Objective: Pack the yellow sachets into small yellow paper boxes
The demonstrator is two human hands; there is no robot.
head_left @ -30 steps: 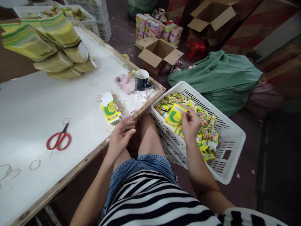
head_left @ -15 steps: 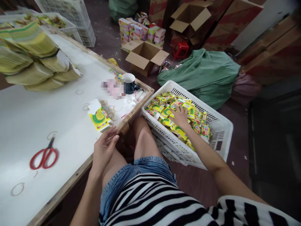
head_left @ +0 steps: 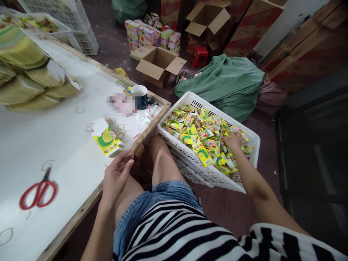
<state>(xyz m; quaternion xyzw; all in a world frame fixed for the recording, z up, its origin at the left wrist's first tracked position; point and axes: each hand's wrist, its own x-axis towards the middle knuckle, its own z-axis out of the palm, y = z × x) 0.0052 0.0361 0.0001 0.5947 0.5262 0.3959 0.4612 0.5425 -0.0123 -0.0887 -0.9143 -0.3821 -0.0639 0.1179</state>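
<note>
My right hand (head_left: 234,140) is down among small yellow-and-green boxes (head_left: 202,152) in a white plastic basket (head_left: 246,136), towards its right side. Its fingers look apart and touch the boxes, their tips partly hidden; I see nothing gripped. My left hand (head_left: 119,172) rests at the wooden edge of the white table, loosely bent, thumb apart from the fingers, holding nothing. Just beyond it on the tabletop lie flattened yellow-and-green cartons (head_left: 107,140) with a white flap. Rubber bands (head_left: 121,130) are scattered beside them.
Red-handled scissors (head_left: 38,194) lie on the table (head_left: 73,145). A dark mug (head_left: 140,97) stands near its far corner. Bundled cartons (head_left: 32,78) are stacked at the left. Beyond the basket are a green sack (head_left: 223,81), an open cardboard box (head_left: 160,67) and a red stool (head_left: 199,56).
My right hand has moved right across the basket, and the boxes now lie more spread out. My left hand keeps its place at the table edge. The view has shifted slightly.
</note>
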